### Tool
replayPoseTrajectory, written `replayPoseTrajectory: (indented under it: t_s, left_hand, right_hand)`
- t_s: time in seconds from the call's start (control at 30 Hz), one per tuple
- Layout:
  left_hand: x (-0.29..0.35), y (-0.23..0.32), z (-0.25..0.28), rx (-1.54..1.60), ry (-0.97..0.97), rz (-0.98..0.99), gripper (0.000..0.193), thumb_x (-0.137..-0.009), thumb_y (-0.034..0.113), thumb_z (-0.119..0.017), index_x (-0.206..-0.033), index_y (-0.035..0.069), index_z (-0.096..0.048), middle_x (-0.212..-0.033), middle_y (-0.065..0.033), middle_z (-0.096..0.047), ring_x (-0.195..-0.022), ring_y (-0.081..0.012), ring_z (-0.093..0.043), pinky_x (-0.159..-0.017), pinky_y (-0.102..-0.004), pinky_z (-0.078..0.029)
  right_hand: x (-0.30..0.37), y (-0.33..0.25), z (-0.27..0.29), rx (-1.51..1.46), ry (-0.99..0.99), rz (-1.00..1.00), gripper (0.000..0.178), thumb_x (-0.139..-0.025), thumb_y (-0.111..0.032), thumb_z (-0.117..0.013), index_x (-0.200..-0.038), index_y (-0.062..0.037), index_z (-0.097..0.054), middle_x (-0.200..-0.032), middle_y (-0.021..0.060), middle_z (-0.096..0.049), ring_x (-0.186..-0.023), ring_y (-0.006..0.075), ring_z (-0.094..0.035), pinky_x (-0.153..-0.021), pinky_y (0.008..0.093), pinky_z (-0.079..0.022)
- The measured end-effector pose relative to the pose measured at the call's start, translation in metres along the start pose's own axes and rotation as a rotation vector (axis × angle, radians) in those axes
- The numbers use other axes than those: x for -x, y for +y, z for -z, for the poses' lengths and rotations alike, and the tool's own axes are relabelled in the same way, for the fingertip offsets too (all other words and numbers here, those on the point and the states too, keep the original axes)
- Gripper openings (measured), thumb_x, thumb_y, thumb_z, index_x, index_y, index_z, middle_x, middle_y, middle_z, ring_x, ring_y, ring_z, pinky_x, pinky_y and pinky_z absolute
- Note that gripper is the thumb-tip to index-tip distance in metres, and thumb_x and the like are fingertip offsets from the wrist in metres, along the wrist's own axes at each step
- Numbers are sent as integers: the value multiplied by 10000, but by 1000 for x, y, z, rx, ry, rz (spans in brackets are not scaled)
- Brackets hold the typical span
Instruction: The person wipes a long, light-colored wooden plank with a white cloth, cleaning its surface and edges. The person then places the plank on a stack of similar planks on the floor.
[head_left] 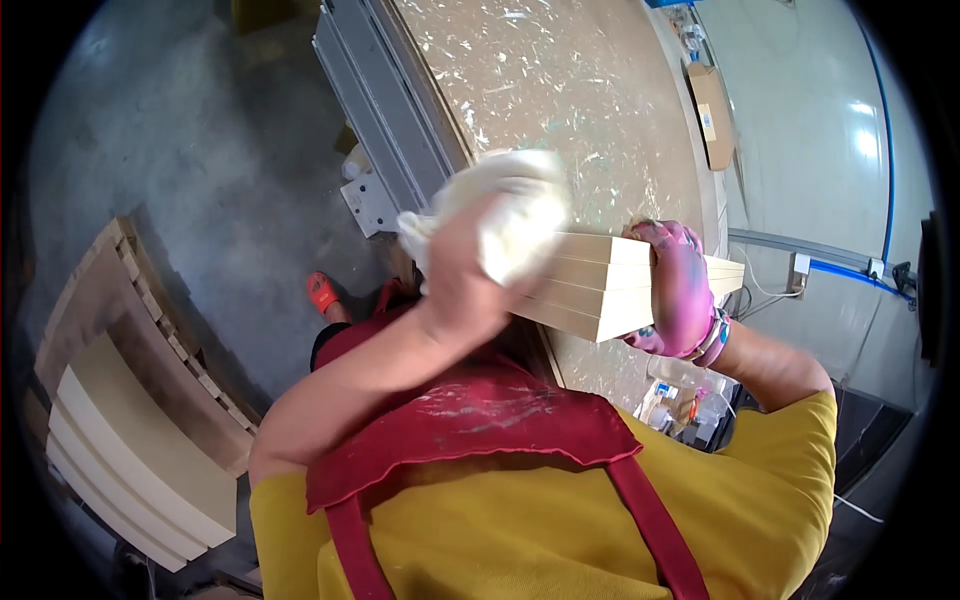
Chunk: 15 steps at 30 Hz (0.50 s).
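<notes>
My bare left hand is closed on a bunched white cloth, both smeared by motion. The cloth is at the left end of a stack of several pale wooden boards, whose far left part it hides. Around the right part of that stack wraps my right hand, in a pink patterned glove. Its fingertips are partly hidden behind the boards. The stack is over a worktable speckled with light scraps and marks.
At the lower left, more pale boards lie beside a brown wooden pallet. Grey metal panels edge the table's left side. A cardboard piece and a white cable are at the right. A clear bin of small items sits near my right forearm.
</notes>
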<state>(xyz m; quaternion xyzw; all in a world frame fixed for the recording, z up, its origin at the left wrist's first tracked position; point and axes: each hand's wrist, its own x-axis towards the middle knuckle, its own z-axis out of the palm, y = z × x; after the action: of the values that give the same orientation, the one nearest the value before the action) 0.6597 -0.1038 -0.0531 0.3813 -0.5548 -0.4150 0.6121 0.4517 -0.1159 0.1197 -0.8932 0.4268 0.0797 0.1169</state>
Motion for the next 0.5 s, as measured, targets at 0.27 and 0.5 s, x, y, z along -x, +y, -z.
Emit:
replayPoseTrajectory:
  t_s: [0.27,0.5]
  left_hand:
    - [7,-41,-6,122,140,249,310,-837,199,-699,-1021,-41,-629,-897,-178,-673,-849,-332,-665,-724,-358,-517]
    - [60,-92,48,401,-239,1036,283,-969,248,-557,-1132,17,-587,-859,12,-624,-678,-67,-567,-576,-239,-452]
  right_hand:
    - [3,-1,3,1,5,-2,939,-638,-581,-720,-1308,-15,-384,-1200,184,-539,-1043,354,-536,-930,479,-344]
    - [-2,-12,2,55,16,-11,926,-608,-481,-760,-1312,-2,-397,-1221,177,-528,-1080,354,-522,-957,473,-338]
